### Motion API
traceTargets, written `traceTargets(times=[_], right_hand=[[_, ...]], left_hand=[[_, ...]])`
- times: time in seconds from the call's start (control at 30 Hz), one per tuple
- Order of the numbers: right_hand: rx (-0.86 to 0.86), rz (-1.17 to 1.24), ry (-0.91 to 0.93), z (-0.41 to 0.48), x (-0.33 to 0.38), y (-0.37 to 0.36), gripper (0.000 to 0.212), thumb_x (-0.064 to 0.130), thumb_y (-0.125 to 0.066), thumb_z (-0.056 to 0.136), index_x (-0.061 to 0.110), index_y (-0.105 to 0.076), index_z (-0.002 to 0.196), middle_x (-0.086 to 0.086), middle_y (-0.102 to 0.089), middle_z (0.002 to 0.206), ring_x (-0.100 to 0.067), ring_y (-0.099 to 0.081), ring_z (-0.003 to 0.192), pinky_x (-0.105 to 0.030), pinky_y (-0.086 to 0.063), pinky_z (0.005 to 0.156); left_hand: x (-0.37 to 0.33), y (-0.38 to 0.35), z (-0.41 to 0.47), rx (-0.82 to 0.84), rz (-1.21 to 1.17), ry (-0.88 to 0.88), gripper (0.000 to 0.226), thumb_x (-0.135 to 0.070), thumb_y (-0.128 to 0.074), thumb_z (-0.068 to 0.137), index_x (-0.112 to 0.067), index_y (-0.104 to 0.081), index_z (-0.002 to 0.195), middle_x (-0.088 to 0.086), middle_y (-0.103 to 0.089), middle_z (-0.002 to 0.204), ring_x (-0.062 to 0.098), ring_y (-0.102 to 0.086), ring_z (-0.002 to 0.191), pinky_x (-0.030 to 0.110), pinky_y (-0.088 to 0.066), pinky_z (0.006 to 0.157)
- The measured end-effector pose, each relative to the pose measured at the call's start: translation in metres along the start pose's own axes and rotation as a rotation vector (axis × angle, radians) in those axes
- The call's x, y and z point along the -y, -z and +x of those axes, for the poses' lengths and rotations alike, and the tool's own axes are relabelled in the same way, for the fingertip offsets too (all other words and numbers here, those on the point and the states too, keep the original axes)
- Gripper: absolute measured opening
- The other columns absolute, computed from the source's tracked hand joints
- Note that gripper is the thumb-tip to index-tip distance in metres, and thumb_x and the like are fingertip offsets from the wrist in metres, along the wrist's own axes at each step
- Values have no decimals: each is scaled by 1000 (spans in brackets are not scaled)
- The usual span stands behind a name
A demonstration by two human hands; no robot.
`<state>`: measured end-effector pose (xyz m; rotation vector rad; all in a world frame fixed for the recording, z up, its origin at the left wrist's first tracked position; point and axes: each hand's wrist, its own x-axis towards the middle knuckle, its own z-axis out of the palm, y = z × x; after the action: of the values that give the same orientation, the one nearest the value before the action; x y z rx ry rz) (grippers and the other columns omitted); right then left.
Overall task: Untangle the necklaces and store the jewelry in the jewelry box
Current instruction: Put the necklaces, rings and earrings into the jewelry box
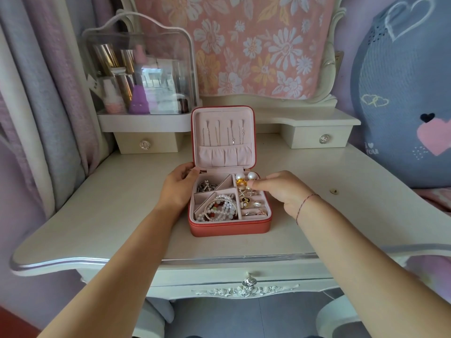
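Necklaces (218,132) hang as fine chains from hooks in the upright lid (224,113) of the jewelry box (229,228), their ends tucked into a gathered pocket (224,156). They look featherlight, limp and quick to knot, so I judge each is best pinched near its clasp and lifted straight. The box sits open on the white dressing table (122,215). Its back-left compartment holds a dark silver chain tangle (206,186), and the front-left one holds pearl bracelets (220,207). The ring rolls (251,198) on the right carry two pearl earrings (245,176) and a gold ring (240,183). My left hand (179,189) grips the box's back-left corner. My right hand (285,191) hovers over the rolls, fingertips drawn together beside the gold ring; I cannot tell whether they pinch it.
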<state>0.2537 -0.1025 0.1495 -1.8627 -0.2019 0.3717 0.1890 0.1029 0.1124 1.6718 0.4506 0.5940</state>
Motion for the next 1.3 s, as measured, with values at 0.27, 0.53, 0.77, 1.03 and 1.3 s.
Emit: traceTargets(times=[0.27,0.53,0.77,1.03,1.3], right_hand=[[-77,32,48,3,-7,-8,15,16,-80,75,13,-67,69,-4,-61,70,-14,-53,65,-23,-38,58],[-129,-11,127,8,-14,-4,18,11,-79,75,12,-62,69,0,-60,69,-11,-51,64,-20,-39,58],[-130,-96,212,12,-18,-4,14,12,-78,75,10,-65,74,2,-61,69,-13,-53,65,-24,-42,61],[-291,-58,470,7,-29,39,16,9,-66,86,23,-67,78,9,-65,76,3,-55,67,-11,-41,66],[-136,-402,655,13,-17,15,12,16,-70,85,23,-76,94,5,-60,84,-3,-54,72,-9,-38,66]], left_hand=[[0,1,-1,2,17,-3,15,-22,-56,96,-30,-69,94,-3,-74,97,22,-68,100,47,-50,98],[-1,0,-2,9,13,-12,15,-19,-55,97,-23,-68,103,0,-74,100,21,-68,99,45,-50,98],[1,1,-1,4,15,-21,15,-21,-54,97,-24,-68,105,-6,-73,98,15,-68,96,42,-51,98],[2,1,1,9,8,-24,16,-20,-54,97,-23,-68,105,-4,-74,99,18,-68,99,43,-50,98],[2,0,1,-6,18,-13,15,-20,-55,97,-22,-68,105,-1,-73,102,19,-68,100,45,-50,99]])
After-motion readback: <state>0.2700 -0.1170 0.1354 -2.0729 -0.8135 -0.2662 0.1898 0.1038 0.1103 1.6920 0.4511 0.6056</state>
